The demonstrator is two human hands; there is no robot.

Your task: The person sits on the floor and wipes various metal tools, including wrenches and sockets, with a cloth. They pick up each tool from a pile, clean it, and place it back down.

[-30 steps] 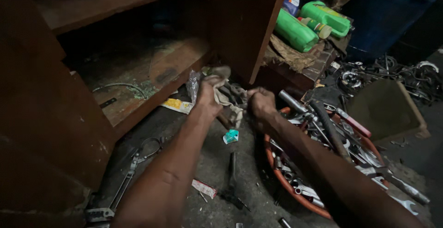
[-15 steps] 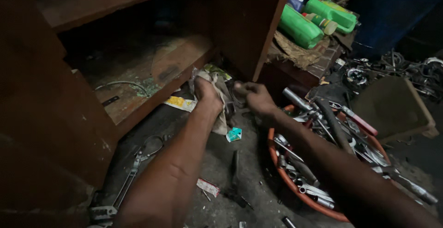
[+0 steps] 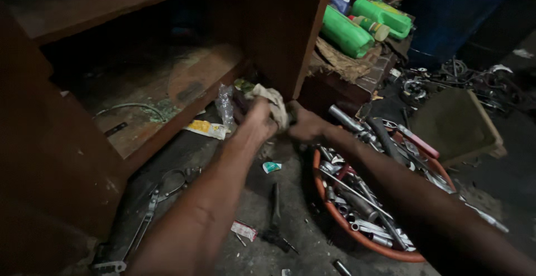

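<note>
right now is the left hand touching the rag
Touching. The head view shows the left hand closed around the pale rag, which bunches out over its knuckles by the cupboard edge.

I see a gritty concrete floor point(image 3: 301, 209) w/ an orange basin point(image 3: 357, 234) of tools at right, a dark hand tool point(image 3: 275, 212) mid-floor, pliers point(image 3: 148, 209) at left by the cabinet, plus small wrappers point(image 3: 272, 167). Wooden shelf point(image 3: 184, 86) holds a wire point(image 3: 125, 108) and debris.

Basin point(image 3: 335, 220) of tools right on the floor point(image 3: 257, 198), cabinet point(image 3: 67, 158) left, bottles point(image 3: 357, 27) behind, wrench point(image 3: 275, 212) between.
</note>
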